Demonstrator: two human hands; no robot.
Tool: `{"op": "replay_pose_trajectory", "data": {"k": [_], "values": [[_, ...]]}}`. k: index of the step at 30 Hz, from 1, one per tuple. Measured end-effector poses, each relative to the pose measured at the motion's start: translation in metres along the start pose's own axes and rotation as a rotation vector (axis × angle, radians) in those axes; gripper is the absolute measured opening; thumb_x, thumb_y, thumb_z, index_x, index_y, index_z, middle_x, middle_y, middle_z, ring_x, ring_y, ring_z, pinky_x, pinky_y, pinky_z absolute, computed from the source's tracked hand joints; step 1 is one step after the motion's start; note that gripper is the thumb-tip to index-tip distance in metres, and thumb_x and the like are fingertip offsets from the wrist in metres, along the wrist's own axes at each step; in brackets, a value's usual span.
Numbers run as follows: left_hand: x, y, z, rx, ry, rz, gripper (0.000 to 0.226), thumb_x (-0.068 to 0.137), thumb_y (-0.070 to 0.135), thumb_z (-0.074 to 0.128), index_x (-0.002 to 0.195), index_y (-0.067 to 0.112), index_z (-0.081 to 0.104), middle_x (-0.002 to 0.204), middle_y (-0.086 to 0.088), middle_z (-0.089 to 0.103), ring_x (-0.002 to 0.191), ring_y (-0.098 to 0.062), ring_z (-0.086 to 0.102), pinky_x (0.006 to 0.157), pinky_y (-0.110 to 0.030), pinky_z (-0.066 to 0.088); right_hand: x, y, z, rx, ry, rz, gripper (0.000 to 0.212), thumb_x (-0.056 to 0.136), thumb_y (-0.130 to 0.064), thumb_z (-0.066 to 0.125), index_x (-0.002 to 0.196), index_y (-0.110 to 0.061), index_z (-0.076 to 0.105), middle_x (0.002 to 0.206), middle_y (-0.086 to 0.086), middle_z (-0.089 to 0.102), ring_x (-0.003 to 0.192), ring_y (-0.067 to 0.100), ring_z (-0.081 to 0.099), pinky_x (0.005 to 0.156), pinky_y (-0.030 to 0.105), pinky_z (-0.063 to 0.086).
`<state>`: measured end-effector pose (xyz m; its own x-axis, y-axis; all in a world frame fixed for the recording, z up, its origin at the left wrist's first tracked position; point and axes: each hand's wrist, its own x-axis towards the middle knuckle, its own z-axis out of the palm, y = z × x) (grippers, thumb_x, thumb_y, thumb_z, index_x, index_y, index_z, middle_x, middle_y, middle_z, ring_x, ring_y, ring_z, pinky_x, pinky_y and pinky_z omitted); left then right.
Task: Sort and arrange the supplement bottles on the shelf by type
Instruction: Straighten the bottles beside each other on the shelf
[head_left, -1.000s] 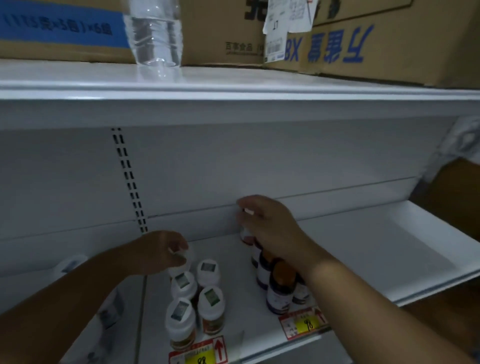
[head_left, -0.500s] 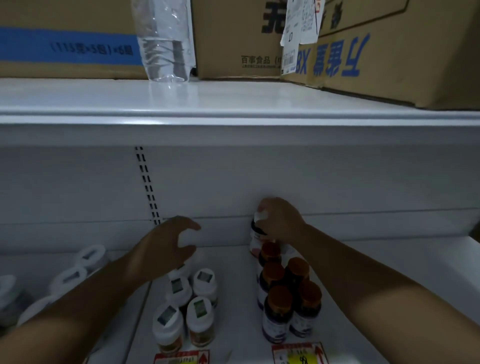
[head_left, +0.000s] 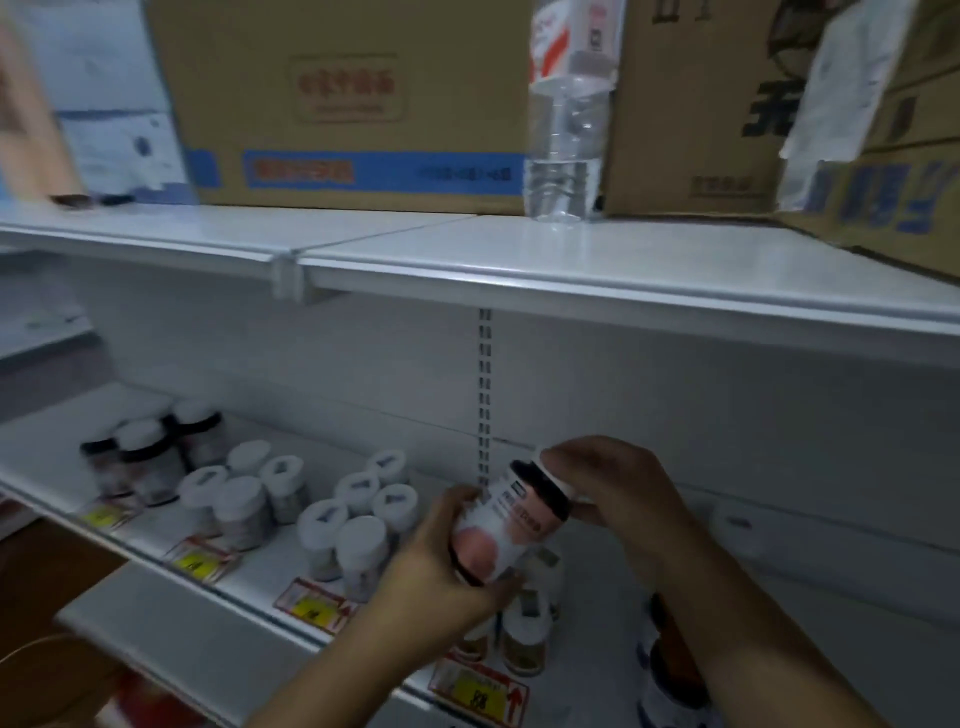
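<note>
While held up off the shelf (head_left: 218, 631) between both hands, bottle (head_left: 501, 525) tilted, long axis running from lower left to upper right, dark collar and white cap end pointing up and to the right. Left hand (head_left: 441, 564) wrapped round the base and lower body, fingers curled under; right hand (head_left: 618, 491) clasping the cap end, thumb and fingers closed over it. Both grips grasping the same bottle, neither released. Label turned toward the camera, pink patch low on it, print too blurred to read.

Below and to the left on the shelf, clusters of white-capped bottles (head_left: 363, 514), and a darker, white-capped group (head_left: 150, 457) farther left; to the lower right, brown-capped bottles (head_left: 670, 670) partly hidden by the right forearm. Judging by the dark collar, matching group probably the far-left one, well apart from the grip, so left hand nearer for carrying it across. Needs righting, cap up, before setting down.
</note>
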<state>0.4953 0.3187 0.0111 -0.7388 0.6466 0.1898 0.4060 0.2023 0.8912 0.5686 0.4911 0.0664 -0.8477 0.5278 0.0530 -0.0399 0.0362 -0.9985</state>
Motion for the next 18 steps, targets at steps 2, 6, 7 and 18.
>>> {"op": "replay_pose_trajectory", "data": {"k": [2, 6, 7, 18], "values": [[-0.011, -0.009, -0.017, 0.013, 0.045, -0.012, 0.063, 0.055, 0.041, 0.081, 0.104, 0.055, 0.043, 0.092, 0.026, 0.063, 0.080, 0.005, 0.064, 0.065, -0.019, 0.055, -0.003, 0.002, 0.021, -0.002, -0.036, -0.008, 0.012, 0.074, -0.021, 0.073, 0.078, -0.010, 0.071, 0.080, 0.006, 0.072, 0.068, 0.011, 0.070, 0.061, 0.023, 0.056], [-0.031, -0.029, -0.062, 0.070, 0.144, -0.023, 0.062, 0.051, 0.049, 0.076, 0.100, 0.060, 0.041, 0.093, 0.026, 0.062, 0.077, 0.006, 0.062, 0.060, -0.013, 0.049, -0.005, 0.006, 0.073, -0.064, -0.121, -0.064, 0.016, 0.074, -0.027, 0.072, 0.083, -0.014, 0.073, 0.086, 0.005, 0.074, 0.081, 0.016, 0.071, 0.073, 0.031, 0.058], [-0.036, -0.036, -0.077, 0.063, 0.171, -0.016, 0.062, 0.050, 0.047, 0.076, 0.100, 0.059, 0.042, 0.094, 0.028, 0.060, 0.076, 0.006, 0.062, 0.059, -0.012, 0.048, -0.004, 0.006, 0.089, -0.081, -0.142, -0.067, 0.014, 0.076, -0.025, 0.071, 0.086, -0.016, 0.073, 0.087, 0.003, 0.074, 0.082, 0.016, 0.071, 0.075, 0.031, 0.057], [-0.059, -0.134, -0.273, 0.067, 0.252, -0.008, 0.061, 0.051, 0.036, 0.079, 0.103, 0.049, 0.049, 0.094, 0.021, 0.059, 0.079, -0.004, 0.063, 0.067, -0.027, 0.057, 0.019, 0.009, 0.325, -0.026, -0.222, 0.001, 0.009, 0.080, -0.006, 0.066, 0.088, -0.008, 0.071, 0.087, 0.010, 0.074, 0.083, 0.023, 0.068, 0.079, 0.039, 0.054]]}}
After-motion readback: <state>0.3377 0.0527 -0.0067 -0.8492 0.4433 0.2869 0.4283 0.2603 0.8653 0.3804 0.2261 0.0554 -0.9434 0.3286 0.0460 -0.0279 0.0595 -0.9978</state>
